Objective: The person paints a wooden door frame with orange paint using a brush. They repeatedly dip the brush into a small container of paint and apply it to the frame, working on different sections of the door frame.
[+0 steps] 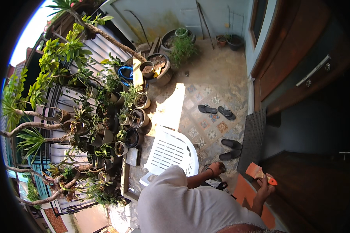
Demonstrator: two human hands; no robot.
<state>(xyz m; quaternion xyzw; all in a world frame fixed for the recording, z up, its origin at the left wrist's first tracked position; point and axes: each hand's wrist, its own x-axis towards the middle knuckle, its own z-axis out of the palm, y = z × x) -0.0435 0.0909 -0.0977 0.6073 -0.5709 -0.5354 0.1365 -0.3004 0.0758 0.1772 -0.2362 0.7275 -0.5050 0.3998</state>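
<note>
My right hand (265,187) is wrapped round the handle of a paintbrush (259,174). The brush has an orange handle tip and wide bristles coated in orange-brown. Just below it lies a flat orange surface (245,192), partly covered by my arm and shirt. My left hand (217,168), with a dark band at the wrist, is closed, its fingers curled. Whether anything is inside that hand is hidden. Dark footwear and a black-and-white item (216,183) show beneath my left forearm.
A white plastic chair (171,151) stands at my left. Black sandals (217,111) and dark slippers (231,149) lie on patterned tiles (206,126). A dark grating mat (252,136) borders the wooden door (291,58) on the right. Several potted plants (139,117) line the left side.
</note>
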